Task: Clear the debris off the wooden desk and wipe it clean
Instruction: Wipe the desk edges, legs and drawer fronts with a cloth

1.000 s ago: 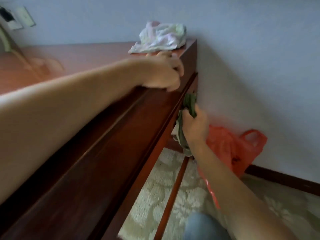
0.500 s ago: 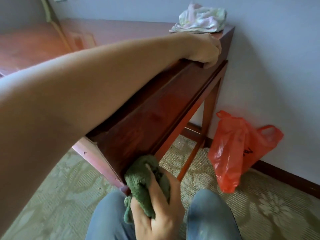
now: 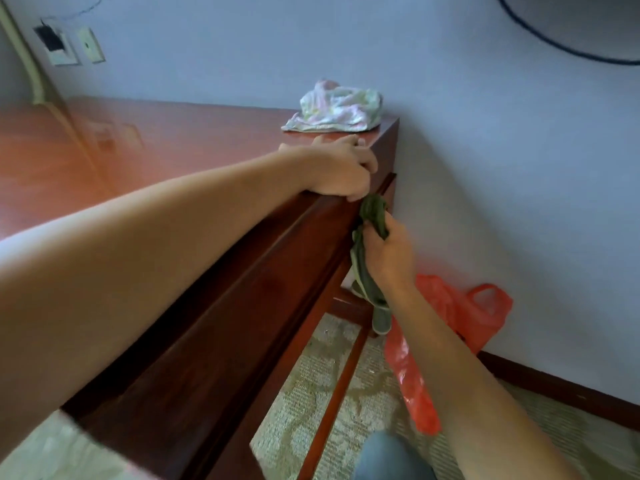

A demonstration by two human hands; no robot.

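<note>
Risk: right hand [image 3: 388, 251] w/ fingers clamped on green rag [image 3: 372, 216] at desk [image 3: 173, 143] front edge nr corner, left hand [image 3: 341, 171] curled over edge for support, so rag could slip or arm bump pale cloth [image 3: 337, 109] off top.

Your right hand [image 3: 388, 252] hides the middle of the green cloth [image 3: 374, 211]. Your arm covers part of the orange bag [image 3: 485, 313]. Left fingertips seem curled out of sight over the desk [image 3: 173, 150] edge.
</note>
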